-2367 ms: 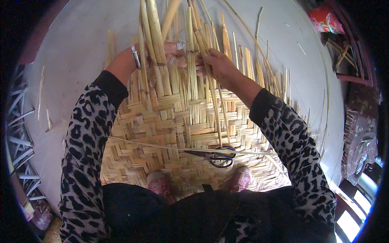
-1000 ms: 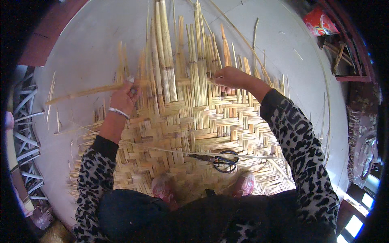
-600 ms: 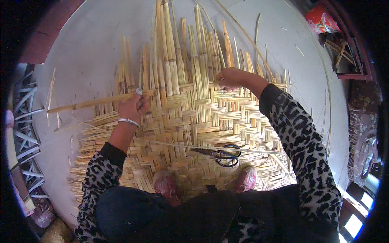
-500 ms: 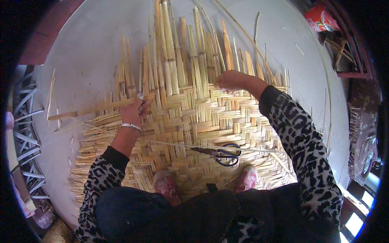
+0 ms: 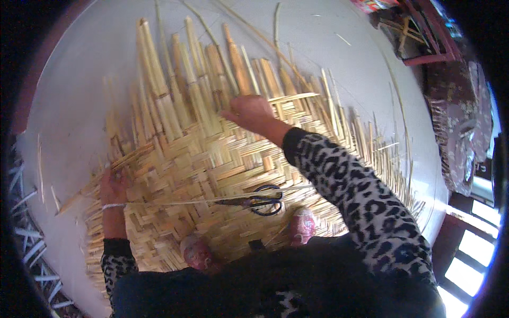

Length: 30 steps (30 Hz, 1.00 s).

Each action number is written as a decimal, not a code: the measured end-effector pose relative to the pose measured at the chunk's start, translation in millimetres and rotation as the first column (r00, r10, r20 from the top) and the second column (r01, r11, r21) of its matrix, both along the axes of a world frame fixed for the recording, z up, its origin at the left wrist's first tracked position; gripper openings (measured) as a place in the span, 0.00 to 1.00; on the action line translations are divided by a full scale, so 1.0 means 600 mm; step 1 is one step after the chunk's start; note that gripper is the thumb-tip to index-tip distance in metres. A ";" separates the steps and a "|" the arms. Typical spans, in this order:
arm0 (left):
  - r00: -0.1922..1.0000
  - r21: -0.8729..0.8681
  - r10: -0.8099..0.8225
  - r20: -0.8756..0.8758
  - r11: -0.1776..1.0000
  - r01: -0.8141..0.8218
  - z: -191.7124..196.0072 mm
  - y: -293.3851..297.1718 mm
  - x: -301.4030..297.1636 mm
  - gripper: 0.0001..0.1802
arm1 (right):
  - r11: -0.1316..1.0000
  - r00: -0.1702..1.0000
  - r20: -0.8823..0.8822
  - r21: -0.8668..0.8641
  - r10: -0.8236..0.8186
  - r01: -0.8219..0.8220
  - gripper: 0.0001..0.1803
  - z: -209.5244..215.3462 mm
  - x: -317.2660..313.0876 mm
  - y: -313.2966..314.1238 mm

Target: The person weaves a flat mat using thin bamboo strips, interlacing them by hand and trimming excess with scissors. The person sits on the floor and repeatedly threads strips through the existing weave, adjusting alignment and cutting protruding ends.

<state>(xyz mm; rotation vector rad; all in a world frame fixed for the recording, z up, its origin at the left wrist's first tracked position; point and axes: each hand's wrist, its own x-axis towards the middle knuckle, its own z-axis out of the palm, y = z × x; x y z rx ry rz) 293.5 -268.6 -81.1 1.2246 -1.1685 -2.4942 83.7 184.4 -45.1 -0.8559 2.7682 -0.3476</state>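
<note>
A half-woven mat (image 5: pixel 175 180) of flat bamboo strips spreads beneath me, its unwoven strip ends fanning out at the far side. At the mat's left part, my left hand (image 5: pixel 114 185) is closed on a bamboo strip (image 5: pixel 74 200) that lies slantwise across the upright ends; its fingers are slightly blurred. My right hand (image 5: pixel 252 113), closed with fingertips pointing left, is at the far edge of the weave. A pale bamboo strip (image 5: pixel 294 97) sticks out to its right, and the fingers appear to grip it. Dark-handled scissors (image 5: pixel 260 201) lie on the mat between the hands and my feet.
My pink shoes (image 5: pixel 303 227) stand on the mat's near part. A thin pale strip (image 5: pixel 175 202) crosses the mat near the scissors. Metal lattice (image 5: pixel 32 238) stands at the left; furniture with a patterned cover (image 5: pixel 450 122) is at the right.
The view has shifted to the right. My left hand has moved left along the slanting strip, while my right hand remains at the far edge of the weave, with a strip end now showing beside it.
</note>
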 end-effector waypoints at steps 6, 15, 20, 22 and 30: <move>0.987 -0.209 0.059 0.148 0.977 -0.027 -0.047 -0.040 -0.006 0.10 | 0.984 0.993 0.066 -0.144 -0.095 0.104 0.28 0.003 0.004 0.002; 0.709 -0.715 -0.149 0.689 -0.297 0.632 -0.133 -0.104 0.025 0.16 | 0.993 0.996 0.045 -0.095 -0.072 0.076 0.27 -0.016 -0.006 -0.009; 0.871 -0.798 -0.298 0.391 0.361 0.482 -0.118 -0.067 0.018 0.14 | 0.999 0.998 0.054 0.031 -0.041 0.039 0.26 0.003 -0.009 -0.017; 0.854 -0.774 -0.268 0.446 0.363 0.519 -0.087 -0.040 0.008 0.13 | 0.998 0.997 0.069 0.064 -0.023 0.019 0.25 0.012 -0.008 -0.020; 0.977 0.034 0.211 -0.006 0.977 -0.211 0.029 0.025 -0.005 0.09 | 0.953 0.929 -0.217 0.114 0.299 -0.280 0.11 0.059 -0.002 -0.080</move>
